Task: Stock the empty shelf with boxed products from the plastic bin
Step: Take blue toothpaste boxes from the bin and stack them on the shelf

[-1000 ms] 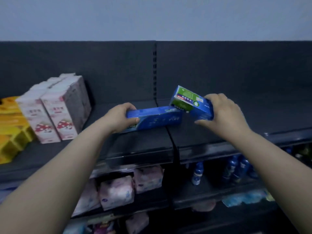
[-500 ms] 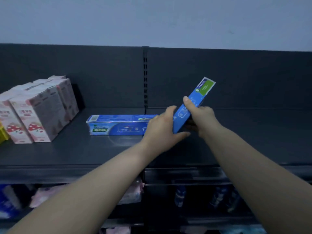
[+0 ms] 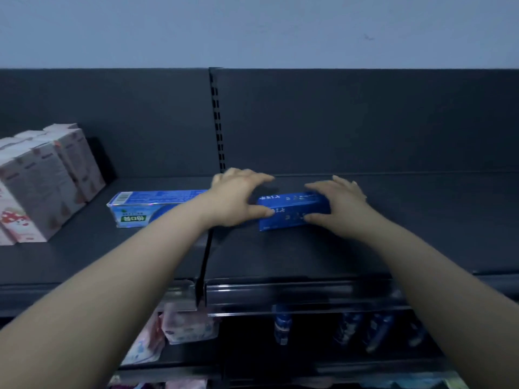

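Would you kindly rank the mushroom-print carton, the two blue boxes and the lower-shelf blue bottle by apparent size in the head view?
1. mushroom-print carton, clearly largest.
2. left blue box and right blue box: alike, both partly covered, so unranked.
3. blue bottle, smallest.

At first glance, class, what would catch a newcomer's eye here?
A blue box lies on the dark shelf, the left hand touching its left end, the right hand holding its right end. A second blue box lies further left, pink cartons beyond it.
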